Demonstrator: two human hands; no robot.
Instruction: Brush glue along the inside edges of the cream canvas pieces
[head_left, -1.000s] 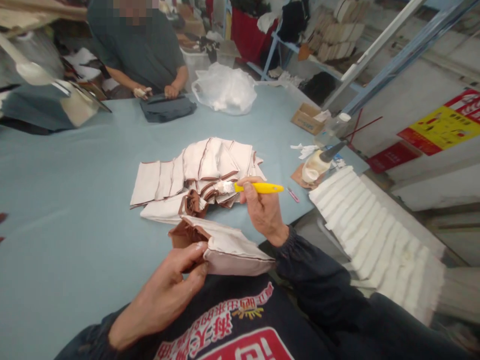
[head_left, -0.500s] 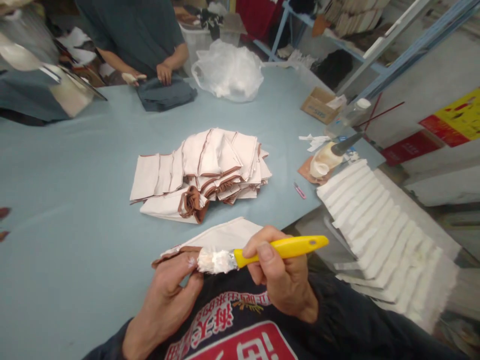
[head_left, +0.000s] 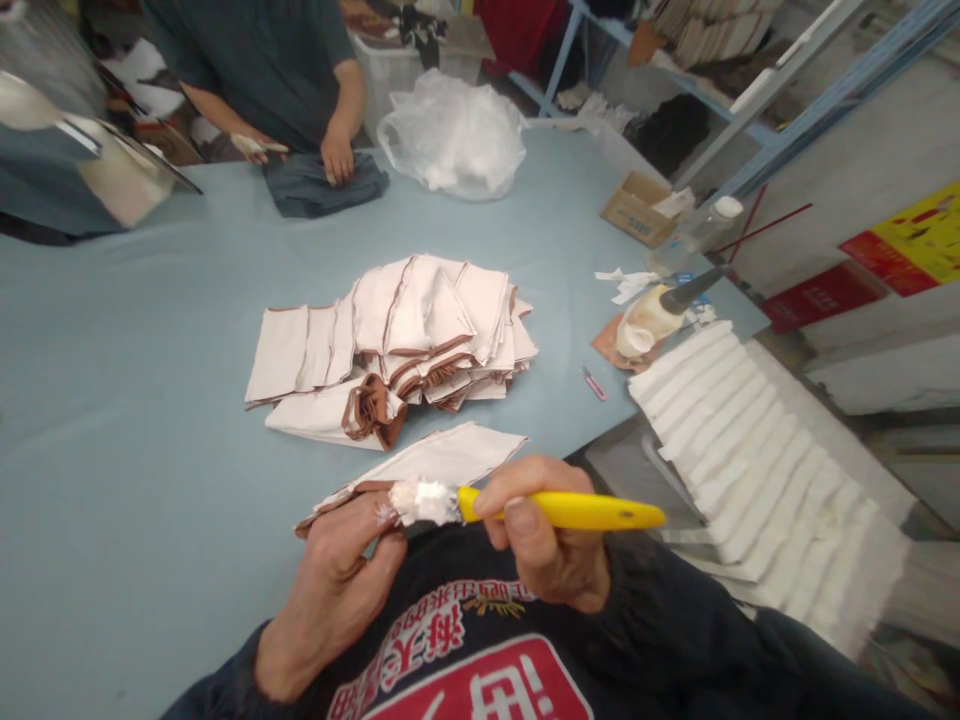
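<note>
My right hand (head_left: pixel 544 530) is closed round the yellow handle of a brush (head_left: pixel 592 510). White paste coats the bristles, whose tip meets the fingers of my left hand (head_left: pixel 337 580). With thumb and fingers pinched, my left hand grips the near edge of a white fabric piece (head_left: pixel 450 450) with brown edging. That piece lies at the table's front edge, partly hidden behind both hands. Just beyond it a pile of similar white pieces with brown edges (head_left: pixel 420 305) is spread in overlapping layers. A folded piece with bunched brown cloth (head_left: pixel 322 415) lies at the pile's near side.
On the right are a glue container (head_left: pixel 645 320), small pink-handled snips (head_left: pixel 594 384), a cardboard box (head_left: pixel 637 208) and rows of white strips (head_left: pixel 757 450). A plastic bag (head_left: pixel 454 135) sits at the back. Across the table (head_left: pixel 150 330), a co-worker's hands (head_left: pixel 337 155) rest on dark cloth.
The brush has shifted slightly left, its handle end tilting lower, with its bristles still against my left fingers. My left hand keeps its grip on the fabric. The co-worker's hands have moved a little.
</note>
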